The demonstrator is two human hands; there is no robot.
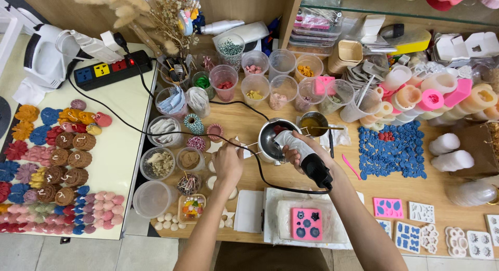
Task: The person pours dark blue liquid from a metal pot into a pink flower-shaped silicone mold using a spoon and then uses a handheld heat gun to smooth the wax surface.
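Note:
My right hand (297,155) grips a corded tool (304,155) with a white barrel and black handle, its tip pointed into a round metal pot (269,139) on the wooden table (364,190). My left hand (227,161) rests just left of the pot, fingers curled by a thin stick at the pot's side; what it pinches I cannot tell. The tool's black cable (260,169) runs under my arms toward a black power strip (112,69).
Clear plastic cups (254,89) of coloured bits stand behind the pot. A pink silicone mould (306,224) lies on white paper near the front edge. Blue flower pieces (391,149) and white moulds (420,234) are on the right. Coloured wax flowers (52,167) cover the white table on the left.

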